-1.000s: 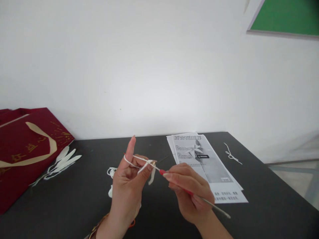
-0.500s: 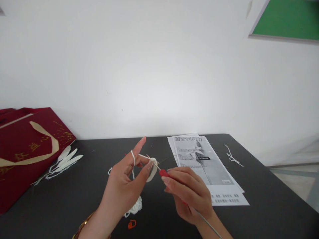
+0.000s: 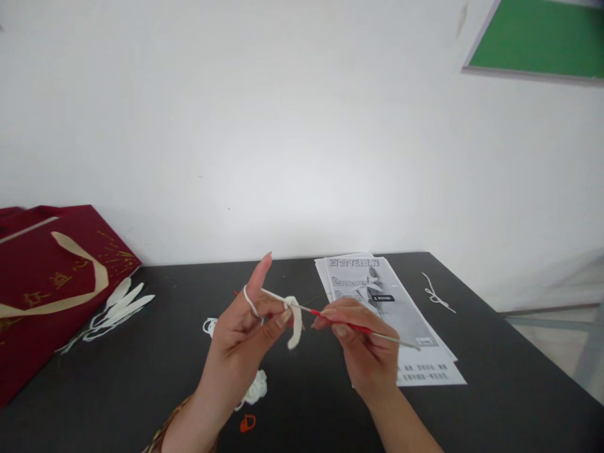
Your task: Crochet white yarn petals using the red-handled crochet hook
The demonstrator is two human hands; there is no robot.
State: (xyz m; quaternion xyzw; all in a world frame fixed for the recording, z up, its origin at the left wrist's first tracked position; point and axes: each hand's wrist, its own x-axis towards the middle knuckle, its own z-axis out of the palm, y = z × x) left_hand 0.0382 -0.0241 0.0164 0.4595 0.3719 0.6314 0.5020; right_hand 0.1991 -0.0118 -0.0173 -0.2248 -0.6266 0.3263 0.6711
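Observation:
A small white crocheted strip [image 3: 296, 326] hangs from the thumb and fingertips of my left hand [image 3: 243, 333]. White yarn loops around the raised index finger of that hand and runs taut to the strip's top. My right hand [image 3: 365, 346] pinches the red grip of a crochet hook [image 3: 358, 327], whose metal tip meets the top of the strip. The hook lies almost level, its grey rear end sticking out to the right. Below the left hand, a bundle of white yarn [image 3: 256, 387] rests on the black table [image 3: 302, 415], with an orange stitch marker [image 3: 248, 423] beside it.
Printed pattern sheets [image 3: 401, 314] lie behind my right hand, and a short knotted white cord [image 3: 438, 297] is to their right. At the left, white crocheted petals [image 3: 120, 305] lie by a dark red bag [image 3: 47, 283]. A white wall [image 3: 283, 126] stands behind the table.
My right hand has turned, bringing the hook from a steep slant to nearly level. The white strip now hangs straighter and shows more fully. The view has shifted slightly.

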